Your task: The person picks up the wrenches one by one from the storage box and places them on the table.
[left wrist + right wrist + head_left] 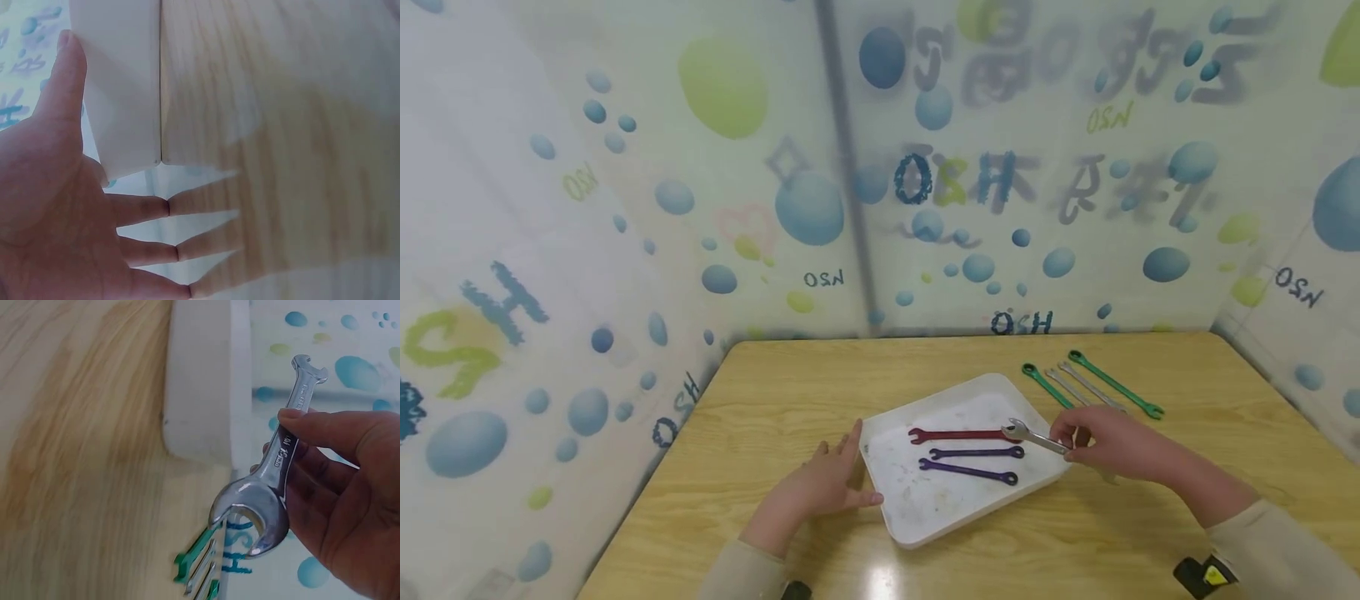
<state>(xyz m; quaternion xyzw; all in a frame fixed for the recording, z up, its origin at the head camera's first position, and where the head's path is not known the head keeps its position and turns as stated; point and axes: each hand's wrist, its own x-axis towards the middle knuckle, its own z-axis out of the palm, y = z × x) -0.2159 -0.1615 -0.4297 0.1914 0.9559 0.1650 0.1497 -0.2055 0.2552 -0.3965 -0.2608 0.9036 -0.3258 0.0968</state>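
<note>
My right hand [1112, 442] pinches a silver double open-end wrench [284, 456] between thumb and fingers, above the right side of a white tray [917, 510]. One open jaw of that wrench reaches over the end of a red wrench [958, 435] in the tray. Two purple combination wrenches, an upper one [976, 453] and a lower one [966, 472], lie below the red one. At the tray's left side is my left hand [820, 485], its fingers spread. In the left wrist view its thumb lies along the tray wall [122, 94].
Right of the tray on the wooden table [790, 379] lie a short green wrench [1047, 386], a long green wrench [1116, 385] and two slim silver wrenches [1092, 386] between them. A patterned wall [925, 267] stands behind the table's far edge.
</note>
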